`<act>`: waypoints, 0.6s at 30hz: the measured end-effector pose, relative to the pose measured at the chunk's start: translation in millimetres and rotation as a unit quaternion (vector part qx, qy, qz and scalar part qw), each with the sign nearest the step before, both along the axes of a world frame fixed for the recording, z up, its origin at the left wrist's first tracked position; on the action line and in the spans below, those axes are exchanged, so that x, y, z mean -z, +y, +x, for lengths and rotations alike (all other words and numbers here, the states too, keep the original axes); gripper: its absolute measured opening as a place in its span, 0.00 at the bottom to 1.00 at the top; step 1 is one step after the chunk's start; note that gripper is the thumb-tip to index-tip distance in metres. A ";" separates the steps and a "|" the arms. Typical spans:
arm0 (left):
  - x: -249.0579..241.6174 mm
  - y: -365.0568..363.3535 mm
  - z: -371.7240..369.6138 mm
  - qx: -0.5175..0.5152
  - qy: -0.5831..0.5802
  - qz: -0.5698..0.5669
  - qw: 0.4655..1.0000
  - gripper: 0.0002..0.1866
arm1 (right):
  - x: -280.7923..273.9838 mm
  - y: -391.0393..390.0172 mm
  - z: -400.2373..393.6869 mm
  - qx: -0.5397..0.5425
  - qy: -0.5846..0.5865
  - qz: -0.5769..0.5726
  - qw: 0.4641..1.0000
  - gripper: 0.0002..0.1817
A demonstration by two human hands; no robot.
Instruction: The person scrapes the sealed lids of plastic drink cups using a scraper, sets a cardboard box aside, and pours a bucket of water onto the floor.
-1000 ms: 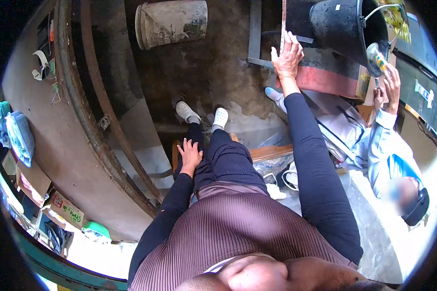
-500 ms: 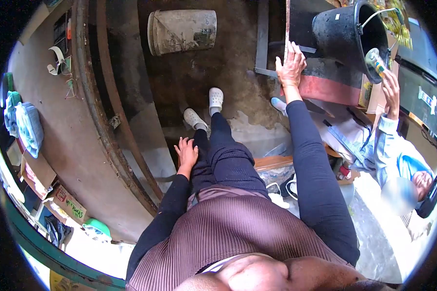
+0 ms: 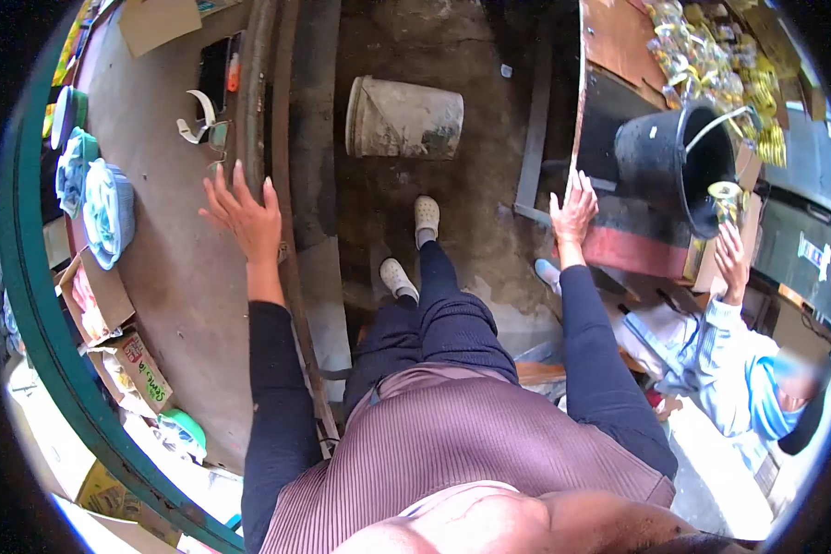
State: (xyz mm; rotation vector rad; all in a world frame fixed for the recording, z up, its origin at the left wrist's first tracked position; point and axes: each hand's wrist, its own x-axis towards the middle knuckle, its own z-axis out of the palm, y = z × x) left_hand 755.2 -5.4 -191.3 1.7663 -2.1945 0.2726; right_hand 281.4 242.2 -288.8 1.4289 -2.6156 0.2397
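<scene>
My left hand [image 3: 245,217] is over the edge of the brown tabletop [image 3: 171,231], fingers spread and holding nothing. A white curved item [image 3: 194,118] and an orange item [image 3: 234,72] lie a little beyond it. On the other side, my right hand [image 3: 574,212] rests on the edge of a dark table with a red front strip [image 3: 632,251], its fingers extended and nothing held. A black bucket [image 3: 651,152] lies tipped beside that hand, its mouth facing right.
A dirty pale bucket [image 3: 406,118] lies on its side on the wet floor. At the right, a co-worker's hand [image 3: 731,263] holds a small clear and yellow item [image 3: 728,196]. Packed yellow items [image 3: 711,60] lie behind the black bucket. Boxes [image 3: 92,300] line the left.
My left hand has risen from my leg to the left tabletop edge. My right hand stays on the table edge. The view has shifted left, and the co-worker's hand is lower in view.
</scene>
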 end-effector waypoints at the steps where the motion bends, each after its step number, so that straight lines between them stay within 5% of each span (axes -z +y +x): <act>1: 3.2 -13.8 3.8 -0.006 -0.002 -0.003 1.000 0.28 | 0.4 -0.4 0.2 0.006 0.002 0.006 1.000 0.42; 4: 13.5 -44.6 5.2 0.000 -0.034 0.025 0.999 0.38 | 0.5 -1.3 0.9 0.011 0.006 0.012 1.000 0.43; 11: 14.9 -50.0 1.1 -0.049 -0.009 0.049 0.998 0.43 | 4.1 -43.8 39.7 -0.005 0.024 -0.025 0.999 0.39; 18: 11.0 -51.3 -5.9 -0.053 -0.042 0.084 0.994 0.45 | 111.8 -189.1 141.9 -0.213 -0.273 0.055 0.936 0.31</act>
